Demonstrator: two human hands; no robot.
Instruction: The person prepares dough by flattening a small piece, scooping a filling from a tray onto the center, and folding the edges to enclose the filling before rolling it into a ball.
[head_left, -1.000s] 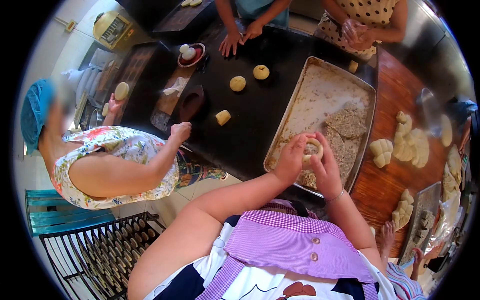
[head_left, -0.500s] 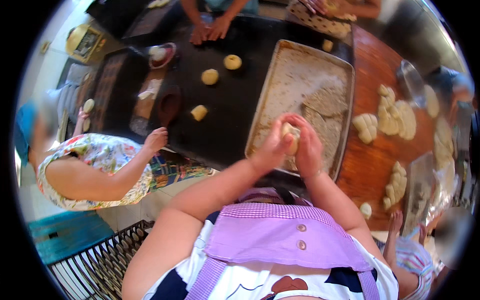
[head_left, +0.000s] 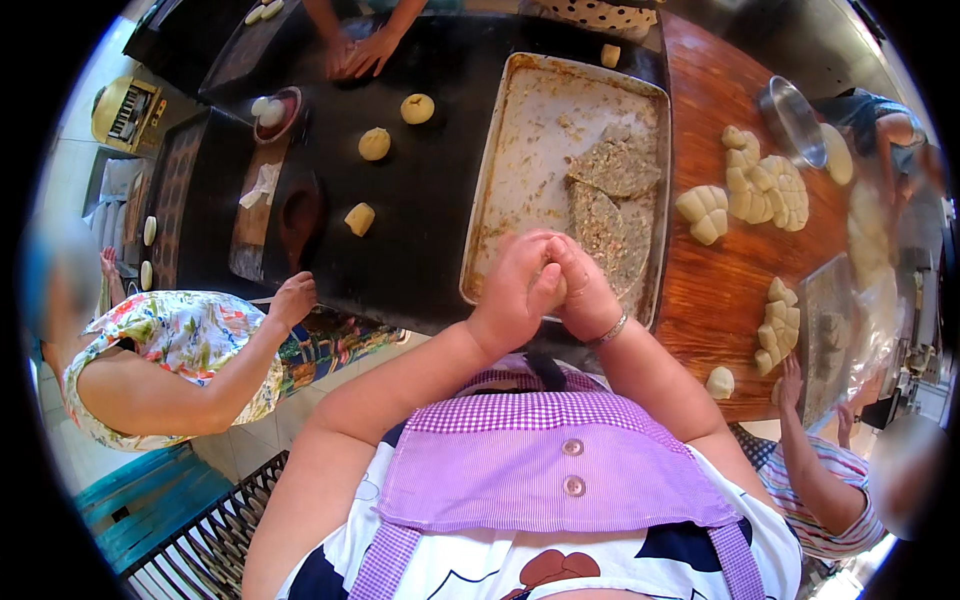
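My left hand [head_left: 513, 292] and my right hand [head_left: 585, 293] are cupped together over the near edge of a large metal tray [head_left: 530, 130]. Both are closed around a piece of dough, now almost wholly hidden by the fingers and palms. A crumbly, grainy filling [head_left: 622, 168] lies spread over the tray's right side, split by a gap. Left of the tray, on the black tabletop [head_left: 440, 190], sit two round dough balls [head_left: 417, 108] [head_left: 375, 144] and a smaller, squarish dough piece [head_left: 360, 219].
On the right, a reddish wooden table [head_left: 690, 290] bears clusters of divided dough [head_left: 765, 190] and a metal bowl [head_left: 795, 120]. A co-worker's hands [head_left: 355, 55] press at the far side. Another person's hand [head_left: 293, 298] holds a dark wooden spoon [head_left: 302, 215] at left.
My hands have closed further over the dough, covering the part that showed between them. The view has shifted, so the tables and tray sit further left and higher.
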